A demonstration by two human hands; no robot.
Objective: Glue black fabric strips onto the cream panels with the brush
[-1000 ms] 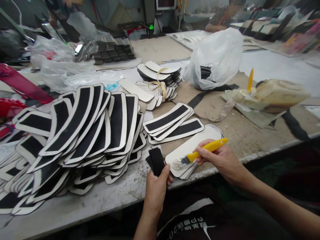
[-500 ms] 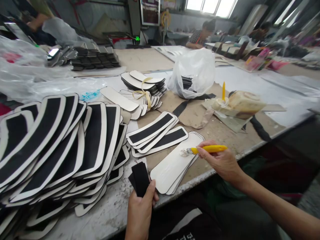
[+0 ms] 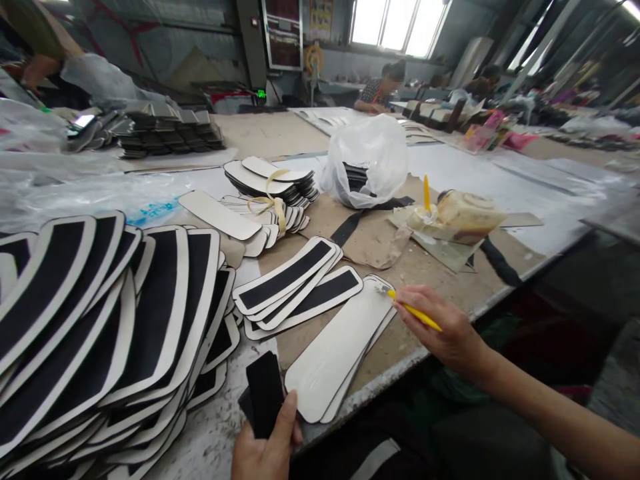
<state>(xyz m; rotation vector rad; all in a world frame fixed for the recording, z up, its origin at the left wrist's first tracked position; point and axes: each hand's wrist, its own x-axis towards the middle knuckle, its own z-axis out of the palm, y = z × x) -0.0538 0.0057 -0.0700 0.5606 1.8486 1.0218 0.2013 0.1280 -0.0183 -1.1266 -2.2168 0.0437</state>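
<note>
A yellow-handled brush (image 3: 423, 317) is gripped in my right hand (image 3: 445, 327), its whitish bristles touching the far end of a white curved piece (image 3: 340, 340). That piece lies on top of a few similar ones, with a wet shine on its near part. My left hand (image 3: 267, 440) is closed around some black strips (image 3: 265, 393) beside the near end of the white piece. Just beyond lie several white pieces with black strips on them (image 3: 290, 275). A large heap of such pieces (image 3: 165, 313) fills the left side.
A glue-smeared container (image 3: 470, 212) with a yellow stick (image 3: 427, 193) stands at the right. Behind the pieces are a tied bundle of white pieces (image 3: 265, 213) and a plastic bag (image 3: 370, 157) holding black pieces. A person (image 3: 377, 90) sits at the far side.
My right hand has moved the brush from the middle of the white piece to its far end, the handle now tilting down to the right. My left hand keeps its hold on the black strips.
</note>
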